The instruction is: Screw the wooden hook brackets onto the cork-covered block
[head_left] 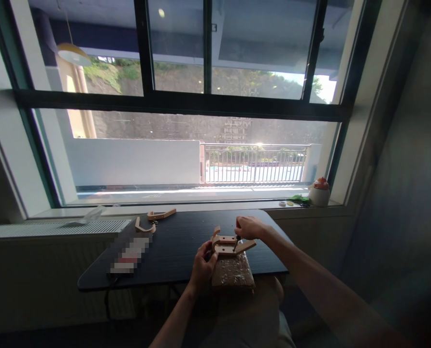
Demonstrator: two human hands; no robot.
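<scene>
My left hand [202, 267] is closed on the left end of a small light-wood assembly [225, 250] with dark holes and angled arms. The assembly rests on a brown package [233, 274] in shiny clear wrap, at the front edge of the dark table. Above its right side, my right hand [251, 227] grips what looks like a small screwdriver [236, 243], its thin shaft pointing down at the wood. Most of the handle is hidden in my fist. Two loose curved wooden pieces, one nearer [145, 227] and one farther [162, 214], lie at the table's back left.
Small dark bits [154, 222] lie beside the loose wood. A blurred-out item [130, 256] with a cable sits on the table's [181, 241] left. A white pot [319, 194] and green leaves [298, 198] stand on the windowsill. A radiator [103, 228] flanks the table.
</scene>
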